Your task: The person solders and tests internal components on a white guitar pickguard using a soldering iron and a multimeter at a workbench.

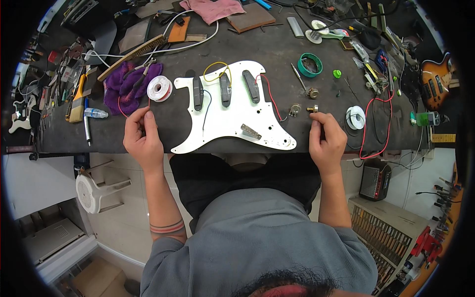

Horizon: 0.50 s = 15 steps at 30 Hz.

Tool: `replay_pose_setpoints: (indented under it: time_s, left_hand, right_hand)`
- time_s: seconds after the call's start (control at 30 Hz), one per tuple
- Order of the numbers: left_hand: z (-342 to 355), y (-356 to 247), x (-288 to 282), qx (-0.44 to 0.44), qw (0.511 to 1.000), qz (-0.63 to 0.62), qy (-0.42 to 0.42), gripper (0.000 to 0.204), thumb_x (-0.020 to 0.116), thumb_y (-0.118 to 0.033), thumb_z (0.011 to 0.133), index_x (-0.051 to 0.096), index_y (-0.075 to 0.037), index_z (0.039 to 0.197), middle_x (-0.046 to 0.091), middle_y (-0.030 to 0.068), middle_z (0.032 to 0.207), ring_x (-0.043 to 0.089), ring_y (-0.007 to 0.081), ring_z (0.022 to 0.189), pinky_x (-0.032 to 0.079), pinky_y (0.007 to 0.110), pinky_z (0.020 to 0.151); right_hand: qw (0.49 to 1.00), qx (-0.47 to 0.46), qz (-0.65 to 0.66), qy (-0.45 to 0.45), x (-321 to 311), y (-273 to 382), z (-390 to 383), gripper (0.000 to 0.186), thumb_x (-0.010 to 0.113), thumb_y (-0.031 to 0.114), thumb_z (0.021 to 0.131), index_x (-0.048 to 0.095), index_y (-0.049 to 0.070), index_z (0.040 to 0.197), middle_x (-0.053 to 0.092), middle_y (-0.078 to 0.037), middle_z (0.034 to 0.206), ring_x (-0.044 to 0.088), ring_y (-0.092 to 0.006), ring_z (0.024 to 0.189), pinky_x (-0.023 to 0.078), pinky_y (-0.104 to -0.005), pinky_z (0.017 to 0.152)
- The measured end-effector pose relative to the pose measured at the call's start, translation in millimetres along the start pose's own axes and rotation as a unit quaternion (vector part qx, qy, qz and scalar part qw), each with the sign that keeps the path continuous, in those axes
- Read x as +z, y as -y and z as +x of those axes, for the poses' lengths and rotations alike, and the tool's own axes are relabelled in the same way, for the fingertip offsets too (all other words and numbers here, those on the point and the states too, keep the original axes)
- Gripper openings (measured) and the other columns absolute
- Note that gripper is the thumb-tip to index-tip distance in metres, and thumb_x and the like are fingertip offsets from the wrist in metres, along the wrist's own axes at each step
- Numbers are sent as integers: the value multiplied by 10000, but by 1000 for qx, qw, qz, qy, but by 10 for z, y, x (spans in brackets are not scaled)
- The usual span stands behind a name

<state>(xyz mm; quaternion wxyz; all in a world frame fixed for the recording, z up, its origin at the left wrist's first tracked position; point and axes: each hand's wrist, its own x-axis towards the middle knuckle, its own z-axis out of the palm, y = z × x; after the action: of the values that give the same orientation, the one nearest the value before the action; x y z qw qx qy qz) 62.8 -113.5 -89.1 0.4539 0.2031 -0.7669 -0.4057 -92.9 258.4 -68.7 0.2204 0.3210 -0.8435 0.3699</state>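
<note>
The left hand (143, 136) rests at the bench's (277, 49) near edge, fingers pinched on a thin red wire (120, 108). The right hand (326, 141) is closed on a small brass part (312, 109). Between them lies a white pickguard (232, 114) with three black pickups (225, 89). Just beyond the left hand stands a wire spool (160, 88) beside a purple cloth (123, 86). Farther right sits a green ring (310, 65).

A thin red wire (133, 110) curves up over the dark bench beside a small brass potentiometer (312, 108).
</note>
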Motion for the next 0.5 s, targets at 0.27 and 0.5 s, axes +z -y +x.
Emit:
replay_pose_setpoints:
  time_s: [0.27, 0.5]
  left_hand:
    - [-23, 46, 22, 18, 1000, 20, 4, 122, 677, -27, 1071, 718, 38, 1166, 646, -8, 872, 553, 31, 736, 431, 187, 643]
    - [-47, 47, -34, 14, 999, 27, -12, 126, 688, -1, 1050, 733, 45, 1158, 711, 22, 966, 580, 47, 776, 483, 211, 708]
  right_hand:
    - [1000, 30, 1, 10, -35, -3, -12, 175, 692, -84, 878, 713, 33, 1007, 678, -95, 809, 649, -265, 624, 488, -364, 576]
    - [1000, 8, 2, 4, -3, -10, -3, 202, 716, -52, 849, 710, 55, 1020, 685, -98, 814, 678, -293, 653, 513, -400, 583]
